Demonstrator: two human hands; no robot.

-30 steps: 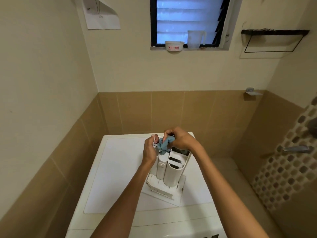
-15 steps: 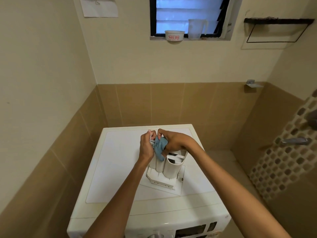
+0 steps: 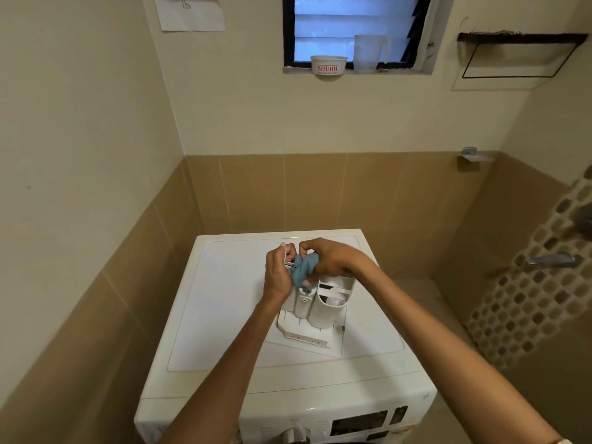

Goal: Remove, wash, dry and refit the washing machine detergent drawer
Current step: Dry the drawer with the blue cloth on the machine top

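The white detergent drawer [image 3: 323, 307] stands on end on the flat top of the washing machine [image 3: 224, 299], directly beneath both hands, with its open compartments facing up toward them and its front panel resting on the lid. The left hand [image 3: 277, 274] is curled round the drawer's upper left edge, thumb toward the far side, and steadies it upright. Just to the right of it, touching, the right hand [image 3: 330, 256] grips a bunched blue cloth [image 3: 302, 270] with bent fingers and presses it into the top of the drawer's left compartment; the cloth sits between the two hands and hangs a little way down into the opening. The wider rounded compartment lies below the right wrist, uncovered. Nearer the person than the hands, at the machine's front, a control dial [image 3: 296, 435] and a dark display panel [image 3: 358, 423] show. Far beyond the hands, high on the wall, a window ledge carries a white bowl [image 3: 328, 67] with red lettering and a clear measuring jug [image 3: 370, 52] beside it. A sheet of paper [image 3: 189, 11] hangs up to the left, and a dark wire rack [image 3: 519, 54] up to the right.
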